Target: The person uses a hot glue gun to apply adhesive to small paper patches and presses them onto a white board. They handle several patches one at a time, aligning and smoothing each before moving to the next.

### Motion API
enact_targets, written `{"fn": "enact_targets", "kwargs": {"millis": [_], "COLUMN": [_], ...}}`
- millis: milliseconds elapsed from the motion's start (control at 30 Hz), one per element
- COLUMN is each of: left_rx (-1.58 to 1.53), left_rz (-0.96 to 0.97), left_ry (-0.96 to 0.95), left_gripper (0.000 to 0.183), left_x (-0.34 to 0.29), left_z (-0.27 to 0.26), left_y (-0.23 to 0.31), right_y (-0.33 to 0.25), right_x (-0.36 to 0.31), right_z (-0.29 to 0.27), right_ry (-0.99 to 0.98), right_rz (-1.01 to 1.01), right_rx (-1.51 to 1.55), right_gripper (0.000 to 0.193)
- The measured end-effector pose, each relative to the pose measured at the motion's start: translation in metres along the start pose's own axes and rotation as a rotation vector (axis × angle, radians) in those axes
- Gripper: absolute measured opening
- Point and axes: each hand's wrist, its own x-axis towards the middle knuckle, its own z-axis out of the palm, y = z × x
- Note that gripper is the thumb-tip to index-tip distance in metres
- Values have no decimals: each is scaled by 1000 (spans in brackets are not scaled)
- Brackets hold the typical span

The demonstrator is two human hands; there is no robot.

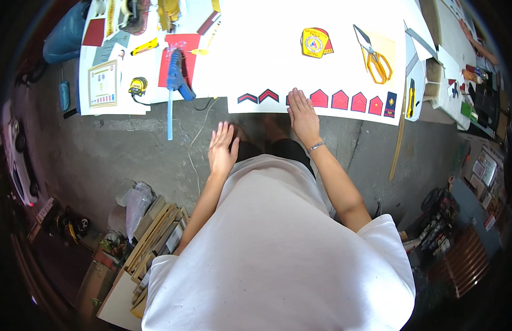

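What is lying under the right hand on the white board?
The right hand presses on the white board, covering part of the row of red patches. Whatever lies beneath the palm is hidden.

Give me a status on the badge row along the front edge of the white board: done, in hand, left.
Done: red and navy badges lie in a row along the board edge, two chevrons at its left end. In hand: the right hand lies flat on the row between the chevrons and the red badges; the left hand hovers open off the board. Left: the round emblem and scissors lie apart, untouched.
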Motion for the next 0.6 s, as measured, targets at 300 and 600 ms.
{"fn": "enact_targets", "kwargs": {"millis": [300, 600], "left_rx": [-367, -476], "left_rz": [-697, -648], "left_ry": [-42, -48], "left_gripper": [40, 41], "left_x": [-86, -135], "left_z": [-32, -75], "left_y": [-99, -212], "right_y": [-43, -54], "right_x": [40, 64], "right_z": [-4, 30], "right_ry": [175, 206], "right_rz": [-64, 117], "right_rx": [190, 109], "right_gripper": [31, 25]}}
